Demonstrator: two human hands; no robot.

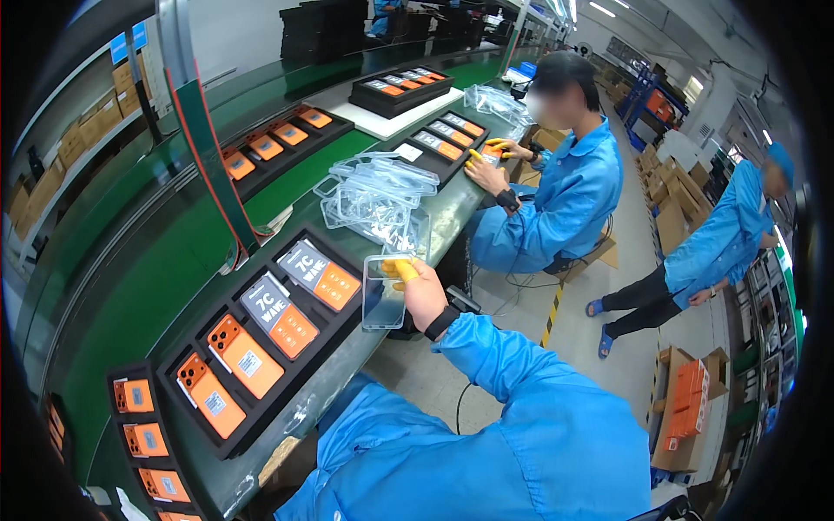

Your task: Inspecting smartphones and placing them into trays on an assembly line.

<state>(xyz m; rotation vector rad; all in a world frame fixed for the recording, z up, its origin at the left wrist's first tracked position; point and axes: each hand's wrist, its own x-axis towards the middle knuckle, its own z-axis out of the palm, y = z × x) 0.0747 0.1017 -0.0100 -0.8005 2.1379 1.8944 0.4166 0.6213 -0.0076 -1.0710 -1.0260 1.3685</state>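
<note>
Blue sleeve [547, 382] foremost at lower centre: from my remote seat I look onto one green bench [300, 408] slanting across the frame, with one seated co-worker [556, 195] at upper right of centre. One black tray [304, 369] lies nearest, left of centre; beyond it, mid-frame, rests a heap of clear cases [373, 198], too tangled for me to count. The right hand [424, 300], at centre, pinches one clear case [382, 306] by its upper edge, fingers nearly closed, just beside the tray's right corner; the left hand is out of my view. I judge the step in hand to be handling that case; the next move seems to call for a light, steady pinch. Four phones fill the tray: two orange-backed [246, 358], two with grey-and-orange printed faces [280, 316]. Smallest, yellow covers [400, 268] tip the pinching fingers.
</note>
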